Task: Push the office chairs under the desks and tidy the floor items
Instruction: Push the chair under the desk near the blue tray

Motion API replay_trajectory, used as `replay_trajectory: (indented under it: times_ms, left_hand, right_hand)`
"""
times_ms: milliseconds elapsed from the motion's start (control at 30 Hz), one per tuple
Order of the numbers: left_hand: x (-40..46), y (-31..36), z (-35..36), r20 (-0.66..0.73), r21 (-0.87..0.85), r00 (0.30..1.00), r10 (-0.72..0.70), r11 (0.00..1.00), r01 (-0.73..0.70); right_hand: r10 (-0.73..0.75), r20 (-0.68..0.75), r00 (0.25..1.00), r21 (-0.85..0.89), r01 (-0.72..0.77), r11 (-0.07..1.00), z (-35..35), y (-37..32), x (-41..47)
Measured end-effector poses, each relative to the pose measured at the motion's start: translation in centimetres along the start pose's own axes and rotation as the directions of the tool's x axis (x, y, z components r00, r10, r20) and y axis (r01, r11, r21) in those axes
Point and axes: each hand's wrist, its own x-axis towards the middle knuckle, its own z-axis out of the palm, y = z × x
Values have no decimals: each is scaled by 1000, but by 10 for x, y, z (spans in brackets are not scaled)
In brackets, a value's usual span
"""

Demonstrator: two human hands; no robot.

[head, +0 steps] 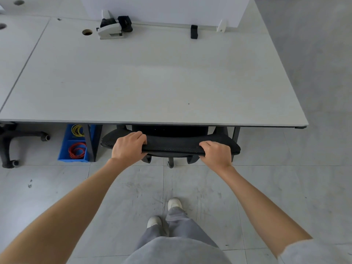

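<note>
A black office chair (171,144) stands at the front edge of a white desk (152,82), its seat hidden under the desktop. Only the top of its mesh backrest and a few castors show. My left hand (128,146) grips the left part of the backrest top. My right hand (216,153) grips the right part. Both arms reach forward, nearly straight.
A blue bin (75,143) with yellow and red wire coils sits on the floor under the desk, left of a dark desk leg (91,143). Another chair's black base (11,143) shows at far left. A white and black device (114,27) lies at the desk's back. Grey tiled floor around my feet.
</note>
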Motion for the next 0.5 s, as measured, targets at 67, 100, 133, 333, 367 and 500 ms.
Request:
replay_trajectory:
  times_ms: [67,100,133,333,367,500]
  left_hand:
    - [14,2,-1,11,-4,1000,-6,1000,6]
    - [19,6,-1,18,-3,1000,-13,1000,13]
    - [21,9,1,19,-2,1000,-18,1000,18]
    - [20,8,8,28,11,999,-34,999,33]
    - [20,8,8,27,8,999,-39,999,39]
    - [19,9,9,-11,-10,1000,-23,1000,23]
  right_hand:
    - [6,14,1000,-15,-6,1000,2,9,16]
    - [2,22,1000,-20,-2,1000,3,14,21]
    - [-5,30,1000,-17,5,1000,6,18,23]
    - [-33,10,999,-6,33,999,15,24,19]
    - [-33,10,999,-13,33,999,14,25,19]
    - [-17,61,998,-13,18,1000,13,25,18]
